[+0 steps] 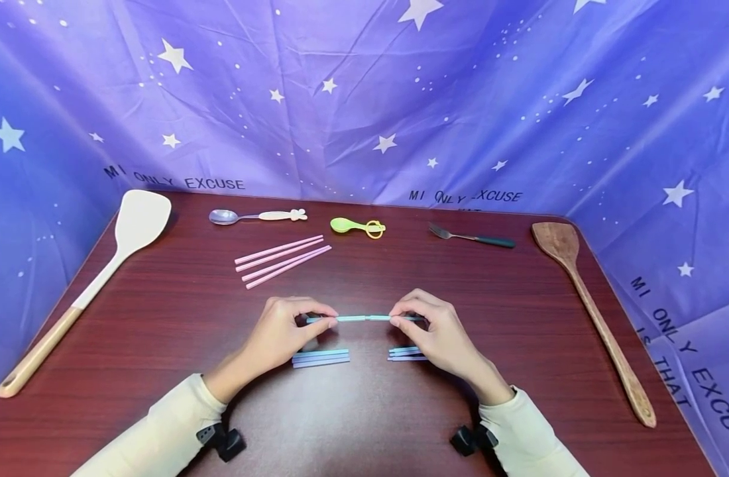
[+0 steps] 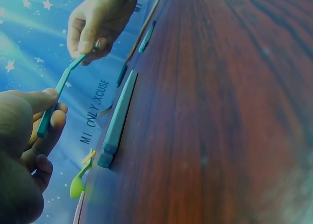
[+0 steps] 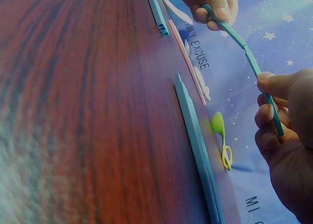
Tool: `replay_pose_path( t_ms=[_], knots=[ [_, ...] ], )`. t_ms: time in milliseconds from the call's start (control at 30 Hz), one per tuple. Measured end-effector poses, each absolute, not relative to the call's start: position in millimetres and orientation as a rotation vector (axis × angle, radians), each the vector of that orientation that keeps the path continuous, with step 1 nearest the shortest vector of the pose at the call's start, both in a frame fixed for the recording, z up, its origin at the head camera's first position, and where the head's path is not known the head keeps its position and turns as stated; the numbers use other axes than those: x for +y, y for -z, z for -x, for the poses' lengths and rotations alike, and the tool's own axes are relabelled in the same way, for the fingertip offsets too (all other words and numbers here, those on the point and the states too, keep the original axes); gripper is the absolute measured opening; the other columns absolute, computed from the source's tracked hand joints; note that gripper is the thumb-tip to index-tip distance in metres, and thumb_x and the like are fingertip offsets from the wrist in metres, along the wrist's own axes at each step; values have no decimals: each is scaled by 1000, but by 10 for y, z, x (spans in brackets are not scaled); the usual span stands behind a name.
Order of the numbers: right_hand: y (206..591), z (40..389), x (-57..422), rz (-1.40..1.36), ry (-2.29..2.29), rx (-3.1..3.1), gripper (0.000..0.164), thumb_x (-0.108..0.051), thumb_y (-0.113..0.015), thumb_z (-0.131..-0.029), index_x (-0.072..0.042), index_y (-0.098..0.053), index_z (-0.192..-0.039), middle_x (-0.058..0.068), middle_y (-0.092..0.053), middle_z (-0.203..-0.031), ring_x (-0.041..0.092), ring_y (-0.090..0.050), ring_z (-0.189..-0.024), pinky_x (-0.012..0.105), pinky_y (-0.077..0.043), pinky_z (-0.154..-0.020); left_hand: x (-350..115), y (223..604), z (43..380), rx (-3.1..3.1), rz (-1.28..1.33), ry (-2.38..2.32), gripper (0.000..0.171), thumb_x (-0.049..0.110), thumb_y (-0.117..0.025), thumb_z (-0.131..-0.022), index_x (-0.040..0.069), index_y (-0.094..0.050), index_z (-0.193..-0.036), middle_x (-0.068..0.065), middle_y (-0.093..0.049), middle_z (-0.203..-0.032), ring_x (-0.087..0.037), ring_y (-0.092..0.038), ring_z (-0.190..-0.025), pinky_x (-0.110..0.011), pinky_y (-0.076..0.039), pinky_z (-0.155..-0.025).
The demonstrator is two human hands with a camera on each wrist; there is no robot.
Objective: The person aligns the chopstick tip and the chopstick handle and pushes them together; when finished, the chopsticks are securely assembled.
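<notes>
Over the dark-red wood-grain table point(image 1: 352, 424), pinched slim teal plastic-looking rods point(image 1: 350, 318) in left hand point(image 1: 279, 331) and right hand point(image 1: 441, 333), perhaps risking jamming through crooked alignment

A curtained-off tabletop space: star-printed purple fabric point(image 1: 340, 146) hung across the frame's top and sides, behind a reddish wood-grain table point(image 1: 364, 417) filling the lower part.

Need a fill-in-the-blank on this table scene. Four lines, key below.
The two-piece stick is pinched by the left hand and the ____ hand.
Four thin sticks lying beyond the left hand are ____.
In the far row, between the green spoon and wooden spatula, lies a ____.
The yellow ring sits at the green spoon's ____ end.

right; pink; fork; handle
</notes>
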State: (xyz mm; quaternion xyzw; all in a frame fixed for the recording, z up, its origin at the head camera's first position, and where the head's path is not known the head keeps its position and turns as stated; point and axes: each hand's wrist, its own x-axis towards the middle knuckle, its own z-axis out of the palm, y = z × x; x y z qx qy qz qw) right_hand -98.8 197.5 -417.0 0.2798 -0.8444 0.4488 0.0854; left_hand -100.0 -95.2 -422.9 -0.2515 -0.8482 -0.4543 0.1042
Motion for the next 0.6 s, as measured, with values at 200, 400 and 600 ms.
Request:
replay_pose_path(
  t_ms=[200, 400, 600],
  knots=[
    [4180, 982, 1958, -856, -1319, -2503, 5, -8, -78, -92, -13, -76, -92, -7, -68, -92, 4, -60, -79, 28, -50, -68, -950, 4238, 989, -2475, 759, 1299, 9, 19, -85, -86, 24, -83, -94, 13, -78, -87, 1, -63, -74, -14, -42, -64],
    [4180, 956, 1930, -858, -1285, -2523, 5, -9, -77, -92, -14, -75, -92, -9, -67, -93, 3, -59, -79, 30, -49, -66, -933, 4260, 976, -2462, 775, 1265, 9, 18, -85, -85, 20, -83, -94, 12, -79, -86, -1, -65, -75, -16, -43, -66],
    [4199, 951, 1915, -873, -1287, -2508, 5, -8, -77, -92, -13, -75, -92, -7, -67, -93, 3, -60, -79, 30, -49, -67, -925, 4254, 973, -2460, 768, 1269, 10, 20, -87, -84, 20, -84, -93, 11, -79, -85, -1, -61, -70, -14, -39, -61]
  ],
)
